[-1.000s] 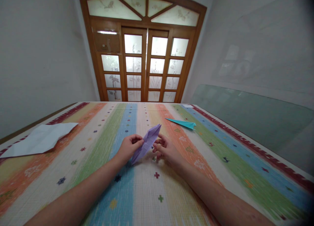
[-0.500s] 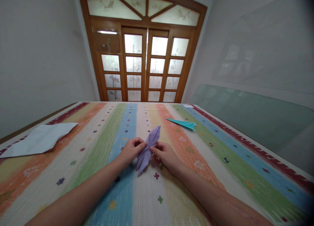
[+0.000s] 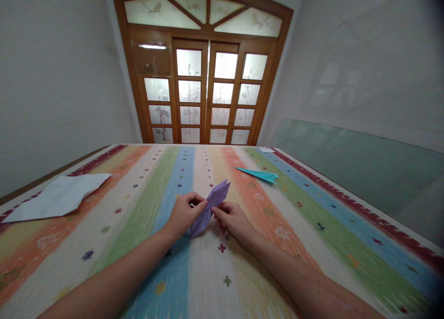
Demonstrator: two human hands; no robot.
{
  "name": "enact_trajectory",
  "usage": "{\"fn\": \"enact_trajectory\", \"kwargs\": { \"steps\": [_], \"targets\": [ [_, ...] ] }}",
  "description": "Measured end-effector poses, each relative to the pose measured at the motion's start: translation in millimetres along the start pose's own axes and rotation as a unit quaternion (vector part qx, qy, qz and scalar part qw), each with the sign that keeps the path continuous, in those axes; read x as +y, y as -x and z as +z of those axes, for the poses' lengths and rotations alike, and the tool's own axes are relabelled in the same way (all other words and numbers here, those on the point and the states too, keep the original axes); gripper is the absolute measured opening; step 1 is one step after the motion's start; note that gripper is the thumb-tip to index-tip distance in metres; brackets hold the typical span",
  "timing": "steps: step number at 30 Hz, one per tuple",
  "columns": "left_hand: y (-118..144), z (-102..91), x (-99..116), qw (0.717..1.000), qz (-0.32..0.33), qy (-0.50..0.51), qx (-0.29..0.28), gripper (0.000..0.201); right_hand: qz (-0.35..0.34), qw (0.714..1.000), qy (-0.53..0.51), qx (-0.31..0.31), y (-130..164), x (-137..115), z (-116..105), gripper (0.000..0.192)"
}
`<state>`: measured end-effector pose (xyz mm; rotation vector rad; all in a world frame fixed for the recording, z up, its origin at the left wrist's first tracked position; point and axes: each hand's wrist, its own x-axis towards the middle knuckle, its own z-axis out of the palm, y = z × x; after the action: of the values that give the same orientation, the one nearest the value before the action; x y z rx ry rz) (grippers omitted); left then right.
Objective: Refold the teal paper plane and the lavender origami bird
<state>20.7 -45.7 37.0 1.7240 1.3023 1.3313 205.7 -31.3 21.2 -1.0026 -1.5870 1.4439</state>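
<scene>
A folded purple origami paper (image 3: 218,195), narrow and pointed at its far end, is held at its middle between both hands above the table. My left hand (image 3: 185,214) pinches its left side with thumb and forefinger. From the right, my right hand (image 3: 231,218) pinches the paper near the same middle part, its lower fingers curled beneath. The near end of the paper slants down to the left, partly behind my left hand.
A turquoise folded paper dart (image 3: 260,174) lies beyond my right hand. On the left, a white sheet of paper (image 3: 58,196) rests near the edge. A striped, patterned cloth (image 3: 138,263) covers the table, and wooden glazed doors (image 3: 206,92) stand behind it.
The purple paper has turned clockwise a little, its far tip moving right and its near end swinging left and up. Both hands keep their pinch in nearly the same place.
</scene>
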Motion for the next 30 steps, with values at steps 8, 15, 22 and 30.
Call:
{"fn": "enact_trajectory", "kwargs": {
  "steps": [8, 15, 22, 30],
  "targets": [
    [13.9, 1.0, 18.1, 0.952, 0.272, -0.141, 0.016, 0.004, -0.016, 0.993, -0.118, 0.012, 1.7, 1.7, 1.6, 0.030],
    [13.9, -0.2, 12.8, 0.930, 0.322, -0.175, -0.011, 0.008, -0.048, 0.986, -0.160, -0.023, 5.7, -0.6, -0.8, 0.040],
    [14.5, 0.7, 10.3, 0.936, 0.303, -0.173, -0.035, 0.010, -0.076, 0.984, -0.157, -0.038, 8.2, -2.3, -1.0, 0.039],
    [14.1, 1.3, 10.0, 0.981, 0.160, -0.100, -0.041, 0.011, -0.036, 0.993, -0.115, -0.004, 2.4, -1.4, 0.3, 0.036]
  ]
}}
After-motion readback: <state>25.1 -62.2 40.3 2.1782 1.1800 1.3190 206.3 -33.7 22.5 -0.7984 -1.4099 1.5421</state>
